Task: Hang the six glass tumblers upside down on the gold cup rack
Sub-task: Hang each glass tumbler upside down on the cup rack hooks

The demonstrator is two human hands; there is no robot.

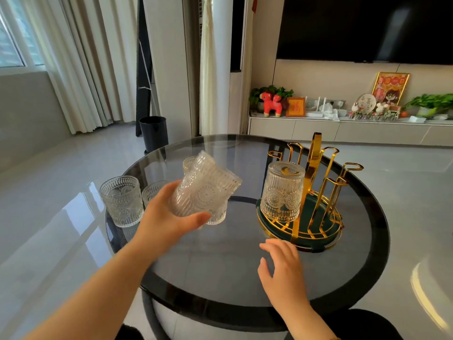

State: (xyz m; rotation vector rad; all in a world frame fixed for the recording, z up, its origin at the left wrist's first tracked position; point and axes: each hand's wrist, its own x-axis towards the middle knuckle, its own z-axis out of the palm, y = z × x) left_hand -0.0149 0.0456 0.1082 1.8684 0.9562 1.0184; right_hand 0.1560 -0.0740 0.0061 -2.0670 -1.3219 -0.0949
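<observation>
One tumbler is already on the gold cup rack [316,192], the hung tumbler [282,192] sitting mouth-down over a peg at the rack's near-left side, base up. I've got my left hand [169,217] wrapped around a second one, the held tumbler [206,190], thumb under its near side and fingers behind it, lifted off the table [220,266] and tilted so its mouth points up and to the right (motion blur smears its outline, so the exact angle is hard to read). My right hand [282,268] hovers low over the table just in front of the rack's base, fingers loosely spread, gripping nothing. Over on the left, an upright tumbler [121,201] stands near the table's edge, with another glass [153,192] just beside it, partly hidden by my wrist. More glasses sit behind and below the held one; I can't tell how many through the blur. Remaining pegs on the rack stand bare.
</observation>
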